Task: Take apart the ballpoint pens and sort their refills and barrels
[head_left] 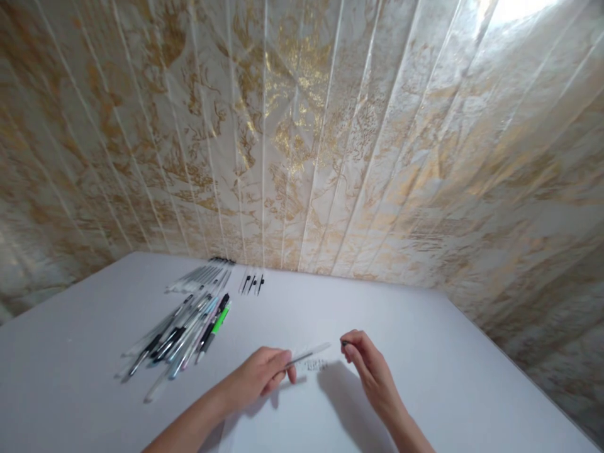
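My left hand (264, 371) is closed around the near end of a slim clear pen (309, 355) with a dark core, which points to the right and slightly away from me. To its right, my right hand (370, 371) pinches a small dark piece (345, 343) between thumb and fingertips. That piece is mostly hidden, so its kind cannot be made out. The pen's far tip and the right fingertips are a little apart. Beneath the pen, rows of small dark marks (316, 365) show on a white sheet (287, 425).
On the left of the white table (472, 377) lies a spread of pens (189, 333), one of them bright green (220, 319). Behind them are several thin clear pieces (201, 277) with dark ends. Small black-and-clear items (252, 284) lie near a gold-patterned curtain (292, 138).
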`<action>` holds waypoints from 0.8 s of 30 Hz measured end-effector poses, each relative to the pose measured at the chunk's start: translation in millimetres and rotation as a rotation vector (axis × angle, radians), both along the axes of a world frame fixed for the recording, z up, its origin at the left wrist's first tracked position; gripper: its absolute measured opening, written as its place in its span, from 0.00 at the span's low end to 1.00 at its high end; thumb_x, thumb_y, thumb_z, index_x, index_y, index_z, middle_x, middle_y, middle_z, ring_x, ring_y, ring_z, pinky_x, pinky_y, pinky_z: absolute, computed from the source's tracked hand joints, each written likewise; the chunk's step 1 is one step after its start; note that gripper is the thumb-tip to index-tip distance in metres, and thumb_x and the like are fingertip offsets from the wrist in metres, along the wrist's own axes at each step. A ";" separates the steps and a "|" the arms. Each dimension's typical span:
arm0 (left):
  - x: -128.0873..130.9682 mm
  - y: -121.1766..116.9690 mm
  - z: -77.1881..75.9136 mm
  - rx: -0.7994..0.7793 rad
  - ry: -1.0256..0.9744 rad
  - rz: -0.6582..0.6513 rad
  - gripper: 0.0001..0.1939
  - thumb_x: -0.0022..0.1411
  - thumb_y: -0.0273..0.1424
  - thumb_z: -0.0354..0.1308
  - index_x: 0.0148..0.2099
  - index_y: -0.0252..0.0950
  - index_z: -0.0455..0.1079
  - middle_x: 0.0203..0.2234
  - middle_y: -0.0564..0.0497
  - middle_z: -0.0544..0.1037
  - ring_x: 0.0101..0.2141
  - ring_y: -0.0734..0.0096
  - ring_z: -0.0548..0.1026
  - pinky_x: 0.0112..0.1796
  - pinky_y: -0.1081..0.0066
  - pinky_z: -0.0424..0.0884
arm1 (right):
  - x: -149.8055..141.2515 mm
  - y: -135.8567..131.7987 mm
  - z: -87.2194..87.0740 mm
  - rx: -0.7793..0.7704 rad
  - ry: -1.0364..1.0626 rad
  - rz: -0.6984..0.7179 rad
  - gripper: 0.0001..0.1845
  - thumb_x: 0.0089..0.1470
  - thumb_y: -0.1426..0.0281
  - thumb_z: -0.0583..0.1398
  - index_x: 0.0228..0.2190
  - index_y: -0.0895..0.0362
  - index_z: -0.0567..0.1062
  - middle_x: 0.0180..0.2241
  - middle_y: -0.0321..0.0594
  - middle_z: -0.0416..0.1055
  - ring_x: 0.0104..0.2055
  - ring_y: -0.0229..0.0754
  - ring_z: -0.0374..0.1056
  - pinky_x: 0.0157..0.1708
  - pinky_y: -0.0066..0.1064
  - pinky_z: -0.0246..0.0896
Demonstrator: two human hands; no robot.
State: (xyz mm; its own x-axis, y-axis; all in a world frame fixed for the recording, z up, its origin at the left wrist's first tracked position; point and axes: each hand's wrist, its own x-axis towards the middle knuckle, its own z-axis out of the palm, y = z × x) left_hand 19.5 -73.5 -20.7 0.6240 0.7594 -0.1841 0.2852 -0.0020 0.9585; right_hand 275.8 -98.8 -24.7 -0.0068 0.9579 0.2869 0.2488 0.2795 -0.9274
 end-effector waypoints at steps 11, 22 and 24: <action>10.4 16.8 50.2 0.431 0.379 0.169 0.07 0.65 0.30 0.43 0.36 0.40 0.62 0.23 0.57 0.69 0.26 0.71 0.68 0.29 0.74 0.59 | -77.2 19.0 9.9 -0.475 0.763 0.148 0.23 0.47 0.57 0.67 0.41 0.57 0.73 0.24 0.29 0.59 0.22 0.29 0.51 0.22 0.23 0.47; 16.8 21.0 27.6 0.447 0.443 0.201 0.13 0.64 0.35 0.48 0.39 0.41 0.74 0.25 0.54 0.79 0.27 0.69 0.73 0.31 0.75 0.62 | -100.4 31.5 -31.7 -0.369 0.826 -0.050 0.26 0.42 0.47 0.67 0.31 0.56 0.72 0.17 0.25 0.56 0.18 0.29 0.48 0.17 0.22 0.43; 16.7 24.3 29.5 0.425 0.414 0.194 0.14 0.63 0.37 0.49 0.38 0.40 0.75 0.24 0.54 0.78 0.26 0.69 0.72 0.31 0.75 0.62 | -100.8 31.4 -32.7 -0.345 0.825 -0.047 0.27 0.42 0.47 0.66 0.31 0.56 0.72 0.17 0.25 0.57 0.17 0.29 0.48 0.16 0.22 0.43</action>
State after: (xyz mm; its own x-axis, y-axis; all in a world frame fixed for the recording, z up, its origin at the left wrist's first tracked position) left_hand 36.1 -49.2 8.8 0.4088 0.9119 -0.0379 0.6664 -0.2698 0.6951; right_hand 175.0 -67.4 -57.3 0.1160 0.9859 -0.1207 -0.5304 -0.0412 -0.8467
